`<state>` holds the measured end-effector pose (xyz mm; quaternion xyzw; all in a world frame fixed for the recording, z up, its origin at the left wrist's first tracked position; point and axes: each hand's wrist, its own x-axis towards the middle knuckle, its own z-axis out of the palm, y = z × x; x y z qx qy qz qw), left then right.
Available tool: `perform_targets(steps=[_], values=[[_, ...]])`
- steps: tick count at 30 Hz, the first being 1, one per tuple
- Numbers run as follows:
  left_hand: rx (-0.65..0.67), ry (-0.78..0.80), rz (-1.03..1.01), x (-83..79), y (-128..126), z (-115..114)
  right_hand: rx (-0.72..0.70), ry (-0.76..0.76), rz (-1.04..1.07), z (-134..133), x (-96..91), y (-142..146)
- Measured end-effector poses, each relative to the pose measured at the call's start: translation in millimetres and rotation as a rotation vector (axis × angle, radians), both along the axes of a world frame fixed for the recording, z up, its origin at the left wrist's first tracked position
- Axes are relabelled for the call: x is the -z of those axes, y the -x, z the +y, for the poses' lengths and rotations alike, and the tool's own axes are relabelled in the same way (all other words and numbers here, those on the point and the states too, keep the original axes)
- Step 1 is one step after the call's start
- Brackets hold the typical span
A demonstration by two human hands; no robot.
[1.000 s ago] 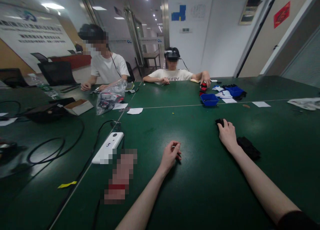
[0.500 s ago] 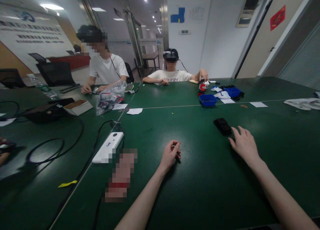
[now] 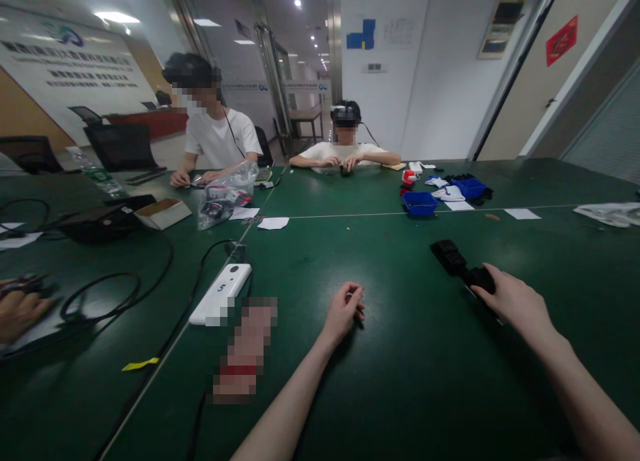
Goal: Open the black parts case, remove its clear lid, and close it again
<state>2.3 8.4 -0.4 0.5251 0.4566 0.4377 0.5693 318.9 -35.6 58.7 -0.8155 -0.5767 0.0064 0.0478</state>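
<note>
The right hand's fingers point(image 3: 489, 274) and thumb close around a small black bundle point(image 3: 481, 282) at the right of the frame, while the left hand point(image 3: 343, 312), just below the centre, lies half-curled and slack, gripping nothing that shows. To handle the bundle well, the thumb and fingers would do best to press evenly on opposite sides, keeping it low so that it does not snag the black block point(image 3: 449, 256) just beyond its upper-left end; a gentle hold should do, since loose parts might slip out of line. The bundle looks matt and dark, rounded near the fingertips, with a thin pale edge showing beneath; its finer parts are lost in the gloom and behind the hand. The block looks boxier and ridged on top, lying slantwise, and whether the two touch or are joined I cannot tell. Both are on the right side of the green table point(image 3: 400, 381). Farther out, a blue tray point(image 3: 420, 211) stands at the upper right, a white device point(image 3: 225, 287) marked 5 lies left of centre, and a co-worker's hand point(image 3: 23, 314) shows at the left edge.
</note>
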Motion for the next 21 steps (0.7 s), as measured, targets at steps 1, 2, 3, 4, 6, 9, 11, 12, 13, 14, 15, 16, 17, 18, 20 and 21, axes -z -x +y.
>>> perform_targets(steps=[1,2,3,4,6,9,11,12,13,14,15,16,17,18,20,21], values=[[-0.002,-0.002,-0.003,0.5,0,0,-0.007,-0.028,0.016,1,-3.8,5],[-0.004,-0.002,-0.008,0.8,0,0,-0.02,-0.057,0.044,3,-7.2,10],[-0.003,-0.003,-0.013,1.1,0,0,-0.042,-0.083,0.088,6,-10.0,17],[-0.002,-0.004,-0.016,1.1,0,0,-0.075,-0.109,0.15,8,-12.0,25],[0.006,-0.003,-0.018,0.8,1,0,-0.168,-0.142,0.335,14,-13.0,44],[0.015,0.011,-0.017,-0.2,1,1,-0.317,-0.117,0.69,21,-5.0,79],[0.015,0.029,-0.031,-1.1,1,1,-0.385,-0.061,0.92,24,6.5,104],[0.015,0.037,-0.046,-1.6,1,1,-0.42,-0.034,1.065,24,13.7,116],[0.016,0.044,-0.065,-2.1,2,1,-0.435,0.002,1.196,24,21.5,127],[0.018,0.046,-0.081,-2.5,2,0,-0.42,0.051,1.299,24,29.3,137],[0.022,0.044,-0.089,-2.8,2,0,-0.403,0.076,1.376,23,36.8,146],[0.024,0.036,-0.085,-3.0,3,0,-0.4,0.076,1.427,22,43.4,152],[0.024,0.024,-0.072,-3.1,3,0,-0.401,0.059,1.448,21,48.7,157],[0.02,0.011,-0.052,-3.1,3,0,-0.409,0.032,1.444,20,52.6,159],[0.005,-0.007,-0.014,-3.1,4,-1,-0.409,0.015,1.4,18,55.9,160],[-0.004,-0.011,-0.001,-3.2,4,-1,-0.394,0.04,1.383,17,55.8,158]])
